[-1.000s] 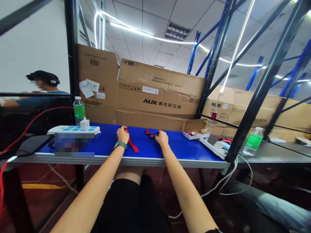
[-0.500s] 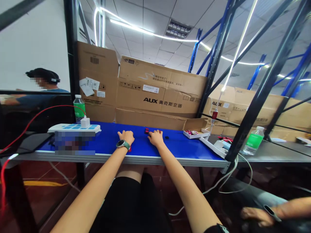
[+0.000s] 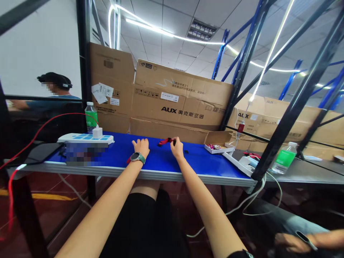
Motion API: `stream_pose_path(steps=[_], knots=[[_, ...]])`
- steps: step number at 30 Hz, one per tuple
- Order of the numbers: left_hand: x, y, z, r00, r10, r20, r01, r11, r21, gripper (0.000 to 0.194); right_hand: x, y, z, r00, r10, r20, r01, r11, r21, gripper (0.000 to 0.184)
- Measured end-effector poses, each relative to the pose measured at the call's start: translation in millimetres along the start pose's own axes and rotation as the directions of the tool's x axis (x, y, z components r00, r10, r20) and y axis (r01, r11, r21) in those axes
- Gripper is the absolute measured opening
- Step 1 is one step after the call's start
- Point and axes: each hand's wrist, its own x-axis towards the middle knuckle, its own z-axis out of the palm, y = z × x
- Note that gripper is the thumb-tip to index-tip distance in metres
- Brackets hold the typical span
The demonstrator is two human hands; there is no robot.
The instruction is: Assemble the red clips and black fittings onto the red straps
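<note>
Pinching a red strap [image 3: 164,142] between fingertips, the right hand [image 3: 176,148] holds it just above the blue table [image 3: 204,161], while the left hand [image 3: 141,147] lies open and apart, fingers spread. A small black piece [image 3: 186,152] sits just beyond the right hand; an open cardboard tray [image 3: 218,143] of small red parts [image 3: 213,147] stands further right, a white power strip [image 3: 86,138] far left
</note>
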Motion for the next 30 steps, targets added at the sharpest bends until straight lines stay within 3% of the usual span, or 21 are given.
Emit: stream_pose_path(steps=[2, 4, 6, 8, 11, 16, 18, 22, 24, 27, 30], knots=[[0.4, 8.3, -6.5, 0.98, 0.193, -0.04, -0.197, 0.974, -0.114, 0.059, -0.2, 1.1, 3.5, 0.999, -0.029, 0.03, 0.027, 0.997, 0.073, 0.015], [2.0, 15.4, -9.9, 0.895, 0.444, -0.044, -0.442, 0.871, -0.214, 0.067, -1.4, 1.2, 6.8, 0.993, -0.056, 0.106, 0.041, 0.989, 0.141, 0.014], [4.3, 19.7, -9.7, 0.798, 0.603, -0.027, -0.588, 0.766, -0.261, 0.059, -2.9, 1.2, 9.4, 0.974, -0.066, 0.216, 0.024, 0.981, 0.192, 0.014], [6.8, 20.6, -6.2, 0.757, 0.653, -0.013, -0.632, 0.727, -0.267, 0.046, -3.5, 1.8, 11.1, 0.947, -0.074, 0.311, 0.003, 0.975, 0.223, 0.012], [10.8, 17.6, 2.1, 0.749, 0.66, -0.054, -0.645, 0.708, -0.288, 0.037, -0.9, 5.1, 12.1, 0.932, -0.097, 0.349, 0.005, 0.966, 0.257, 0.008], [16.3, 13.3, 14.0, 0.753, 0.628, -0.195, -0.648, 0.657, -0.386, 0.029, 5.5, 15.1, 12.2, 0.963, -0.024, 0.268, -0.075, 0.932, 0.355, 0.01], [17.0, 12.8, 16.2, 0.747, 0.635, -0.197, -0.651, 0.64, -0.409, 0.027, 4.6, 17.5, 12.3, 0.959, -0.025, 0.282, -0.076, 0.937, 0.34, 0.013], [16.5, 12.2, 16.9, 0.735, 0.664, -0.137, -0.646, 0.623, -0.442, 0.025, 2.4, 17.9, 11.7, 0.935, -0.132, 0.33, 0.034, 0.957, 0.289, 0.019], [16.2, 12.3, 16.5, 0.774, 0.62, -0.13, -0.601, 0.653, -0.461, 0.026, 4.5, 17.8, 10.8, 0.956, -0.077, 0.284, -0.016, 0.95, 0.312, 0.021], [15.8, 12.8, 16.0, 0.824, 0.546, -0.152, -0.543, 0.683, -0.49, 0.03, 8.4, 18.6, 9.0, 0.97, 0.121, 0.209, -0.193, 0.91, 0.368, 0.023], [14.9, 12.8, 15.2, 0.819, 0.551, -0.158, -0.547, 0.67, -0.502, 0.031, 8.2, 19.0, 8.5, 0.955, 0.181, 0.233, -0.26, 0.889, 0.375, 0.029]])
